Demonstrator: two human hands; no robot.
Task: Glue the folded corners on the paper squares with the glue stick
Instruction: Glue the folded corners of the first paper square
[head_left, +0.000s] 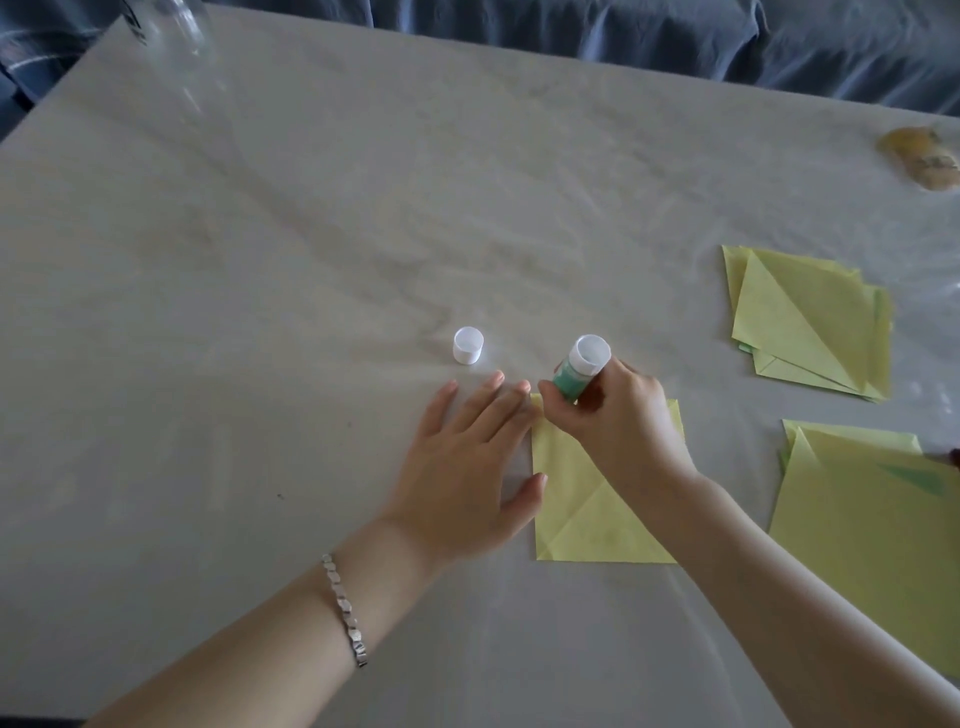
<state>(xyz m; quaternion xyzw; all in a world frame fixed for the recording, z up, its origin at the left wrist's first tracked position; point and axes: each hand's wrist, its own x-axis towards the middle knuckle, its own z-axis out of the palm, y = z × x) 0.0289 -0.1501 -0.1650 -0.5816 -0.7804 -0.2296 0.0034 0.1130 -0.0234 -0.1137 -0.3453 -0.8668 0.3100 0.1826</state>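
A glue stick (576, 371) with a green body is gripped in the right hand (623, 421), the fingers and thumb curled round its lower part. It is held tilted, its white end pointing up and away, and its lower end is hidden behind the fingers, so contact with the paper cannot be confirmed. It is held over the upper left corner of a pale yellow-green paper square (587, 499), which lies flat on the table (260, 234) with a folded corner visible at its near side. The square's upper part is covered by the right hand. The left hand (467, 467) is laid flat and open just beside the square, fingers straight. Its fingertips are placed at the square's upper left corner and its thumb touches the left edge. A silver bracelet (345, 610) is worn on the left wrist. The white cap (468, 345) is stood on the table just beyond the left fingertips, apart from the stick. To the right, well apart from the hands, a stack of folded squares (810, 322) is seen, and a second stack (872, 519) lies nearer, at the right edge. The table is covered with a pale grey, wrinkled sheet. A clear glass object (176, 31) is seen at the far left corner, a blurred yellowish object (919, 156) at the far right, and blue fabric (623, 31) beyond the table's far edge.
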